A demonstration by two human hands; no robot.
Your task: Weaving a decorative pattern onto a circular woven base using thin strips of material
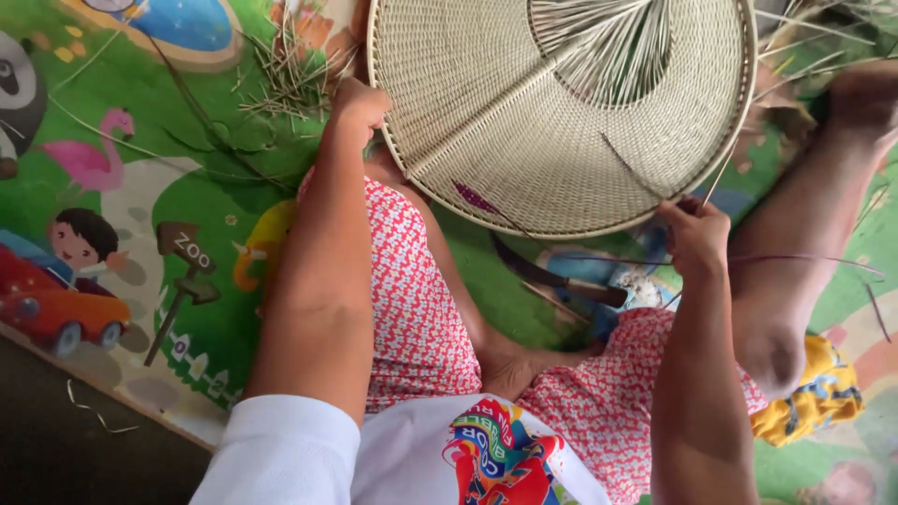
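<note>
A large round woven tray [524, 122] of pale cane stands tilted in front of me, with loose unwoven strands [608, 47] fanning out near its top. My left hand [358, 105] grips the tray's left rim. My right hand [694, 236] pinches a thin cane strip [718, 182] at the tray's lower right rim. A dark purple strip [482, 203] is woven in near the lower edge.
I sit on a colourful cartoon play mat [140, 187]. A dark-bladed knife [561, 279] lies on the mat under the tray. Cane scraps [290, 70] litter the mat at upper left. A yellow cloth [814, 393] lies at right by my leg [804, 234].
</note>
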